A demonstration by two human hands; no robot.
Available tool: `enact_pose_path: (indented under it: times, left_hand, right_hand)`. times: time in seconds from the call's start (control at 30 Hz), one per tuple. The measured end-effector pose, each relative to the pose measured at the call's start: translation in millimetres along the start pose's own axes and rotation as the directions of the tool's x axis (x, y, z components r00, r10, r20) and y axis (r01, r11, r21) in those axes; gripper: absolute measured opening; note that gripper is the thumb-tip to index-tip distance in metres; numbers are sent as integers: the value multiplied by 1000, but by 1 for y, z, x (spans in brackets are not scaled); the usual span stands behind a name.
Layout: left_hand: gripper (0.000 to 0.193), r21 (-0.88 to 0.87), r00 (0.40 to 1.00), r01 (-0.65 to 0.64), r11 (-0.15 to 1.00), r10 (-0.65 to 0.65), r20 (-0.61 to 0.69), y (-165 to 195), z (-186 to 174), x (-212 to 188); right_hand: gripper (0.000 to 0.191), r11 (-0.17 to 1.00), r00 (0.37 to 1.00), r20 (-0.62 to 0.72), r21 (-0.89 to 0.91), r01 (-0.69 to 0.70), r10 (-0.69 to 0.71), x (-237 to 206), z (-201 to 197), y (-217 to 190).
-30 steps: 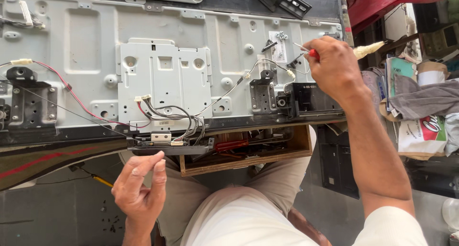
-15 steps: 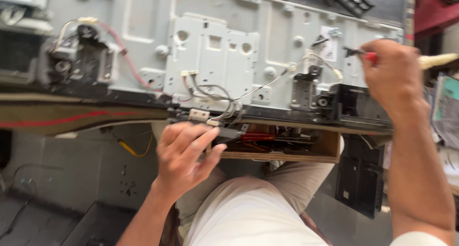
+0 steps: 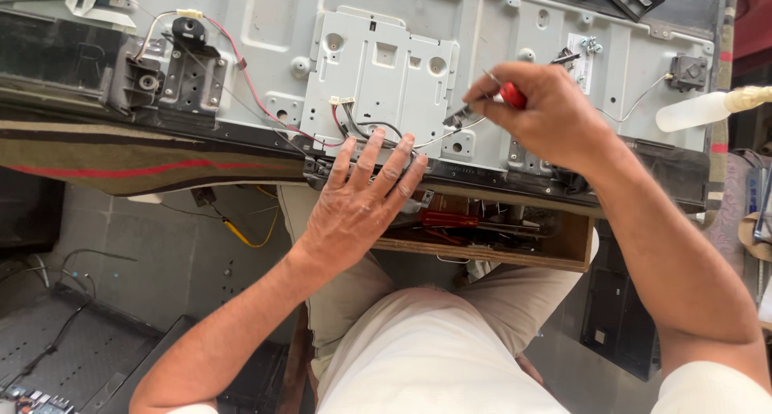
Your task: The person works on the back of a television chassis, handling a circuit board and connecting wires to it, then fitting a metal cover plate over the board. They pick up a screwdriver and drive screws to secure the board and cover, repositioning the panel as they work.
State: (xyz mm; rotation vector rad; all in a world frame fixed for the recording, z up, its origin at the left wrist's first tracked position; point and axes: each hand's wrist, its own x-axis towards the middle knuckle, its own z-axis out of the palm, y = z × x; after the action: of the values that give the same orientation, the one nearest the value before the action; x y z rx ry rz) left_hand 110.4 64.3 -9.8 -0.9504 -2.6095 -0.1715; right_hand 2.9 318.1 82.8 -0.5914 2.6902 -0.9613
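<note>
Left hand (image 3: 358, 209) has come up off the lap, now flat and open on the panel's (image 3: 498, 36) near edge, bracing by the wires (image 3: 366, 128). Right hand (image 3: 555, 116) grips the red screwdriver (image 3: 505, 94), shifted left to the bracket (image 3: 382, 68).

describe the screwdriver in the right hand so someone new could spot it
Start at the big grey metal back panel across the top. Right of its raised square bracket plate, the right hand closes round a screwdriver. Its red handle stands out among grey metal and thin wires.
</note>
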Motion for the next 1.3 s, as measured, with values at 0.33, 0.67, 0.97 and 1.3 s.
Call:
enact_pose_path:
  times: [0.33, 0.67, 0.97, 1.3]
  left_hand:
    - [41, -142, 992, -126, 982, 121, -40, -23, -25, 12]
    - [50, -403, 995, -32, 915, -8, -98, -77, -31, 75]
    - [44, -437, 986, -38, 899, -37, -163, -108, -9, 79]
    - [29, -325, 937, -3, 946, -112, -332, -89, 1, 56]
  right_hand:
    - [13, 983, 973, 142, 2, -184, 181, -12, -2, -6]
    - [12, 970, 960, 237, 155, -187, 148, 7, 32, 18]
    - [14, 951, 939, 295, 197, -238, 174, 10, 34, 22]
    - [14, 961, 939, 263, 106, -256, 221, 11, 38, 3]
